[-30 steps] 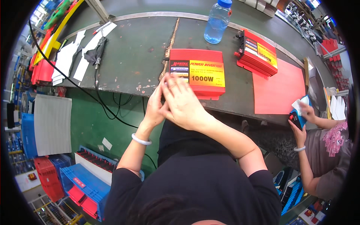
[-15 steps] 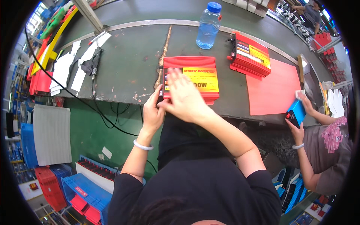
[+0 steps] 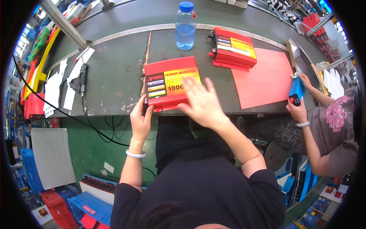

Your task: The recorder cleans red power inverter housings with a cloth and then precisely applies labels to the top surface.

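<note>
Near the bench's front edge lies a red power inverter (image 3: 173,65), ribbed along its top, with a yellow and dark label on its upper face. My left hand (image 3: 140,121) grips its near left corner, thumb at the front and fingers along the left end. Over the right part of the label, my right hand (image 3: 204,103) lies flat with fingers spread and thumb out, covering some of the print. A second red inverter (image 3: 233,57) rests farther back to the right, partly on a red sheet (image 3: 263,82).
A clear bottle with a blue cap (image 3: 185,30) stands behind the inverter. Paper strips (image 3: 75,86) and a black-cabled tool (image 3: 83,82) lie at left. On the right, a co-worker's hands hold a blue device (image 3: 296,88). Blue crates (image 3: 93,204) stand low at left.
My right hand has slid rightward across the label, uncovering its left part. The inverter is now slightly tilted, my left hand still at its corner. The whole view has shifted.
</note>
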